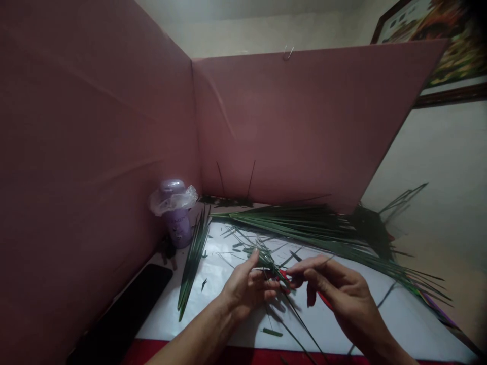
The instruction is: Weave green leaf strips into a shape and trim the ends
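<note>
Near the middle of the white sheet, my left hand (247, 290) has its thumb and fingers around a bunch of narrow green palm leaf strips (268, 259), which look folded or woven together. Long thin ends of the strips trail down toward the front edge. Just to the right, my right hand (338, 286) is closed, its fingertips close to the strips. Red-handled scissors (325, 301) appear to sit in this hand, mostly hidden by the palm and fingers; a dark pointed tip shows above the fingertips.
Long palm leaves (289, 223) lie across the back, and a shorter leaf bundle (193, 266) at left. A purple bottle (178, 225) in clear plastic stands near a dark flat object (129, 309). Leaf scraps (272, 332) dot the white sheet (216, 304). Pink panels (274, 126) enclose the left and back.
</note>
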`<state>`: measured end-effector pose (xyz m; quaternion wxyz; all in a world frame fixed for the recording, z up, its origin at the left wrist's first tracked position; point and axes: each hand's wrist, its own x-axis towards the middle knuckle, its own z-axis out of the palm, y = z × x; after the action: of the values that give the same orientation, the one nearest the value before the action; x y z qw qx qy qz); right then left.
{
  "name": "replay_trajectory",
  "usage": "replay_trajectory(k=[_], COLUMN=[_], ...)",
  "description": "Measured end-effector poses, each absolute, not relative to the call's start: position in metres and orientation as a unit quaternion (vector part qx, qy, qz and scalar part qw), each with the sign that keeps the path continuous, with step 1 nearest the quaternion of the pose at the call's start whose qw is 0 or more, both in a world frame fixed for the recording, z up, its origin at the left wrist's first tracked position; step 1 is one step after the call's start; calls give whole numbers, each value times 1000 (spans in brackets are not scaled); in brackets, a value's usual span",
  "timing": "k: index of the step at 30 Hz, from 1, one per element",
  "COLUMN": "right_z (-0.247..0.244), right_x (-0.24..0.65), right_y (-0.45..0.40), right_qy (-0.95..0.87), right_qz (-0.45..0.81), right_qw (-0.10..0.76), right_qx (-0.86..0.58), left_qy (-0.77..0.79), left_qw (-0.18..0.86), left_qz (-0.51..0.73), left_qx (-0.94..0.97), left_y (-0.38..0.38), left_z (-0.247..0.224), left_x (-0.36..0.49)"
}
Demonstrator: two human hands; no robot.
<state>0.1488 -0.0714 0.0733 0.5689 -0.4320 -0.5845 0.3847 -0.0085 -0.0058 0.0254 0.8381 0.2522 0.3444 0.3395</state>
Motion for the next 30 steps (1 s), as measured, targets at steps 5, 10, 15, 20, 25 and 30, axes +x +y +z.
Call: replay_trajectory(k=[5, 10, 15, 20, 25, 30], right_z=[64, 59, 50, 45, 42, 42], right_x=[140, 130, 120, 111, 110, 113], right_y=[-89, -98, -101, -102, -101, -102], right_qy=[-615, -611, -559, -490, -466, -453], right_qz=[439, 469, 502, 530, 529, 530], right_qw=[520, 492, 489, 500, 521, 524], right_qx=[-398, -405, -444, -478, -481, -490], left_qy=[306, 282, 261, 269, 260, 255], left_qw=[805, 778, 762, 745, 723, 713], left_qz=[430, 462, 490, 501, 522, 537], left_qx=[272, 317, 334, 349, 370, 372], left_y=[-11, -14, -18, -20, -20, -20], left_z=[28, 28, 34, 37, 36, 39], left_x=[-8, -9, -9, -11, -11, -12])
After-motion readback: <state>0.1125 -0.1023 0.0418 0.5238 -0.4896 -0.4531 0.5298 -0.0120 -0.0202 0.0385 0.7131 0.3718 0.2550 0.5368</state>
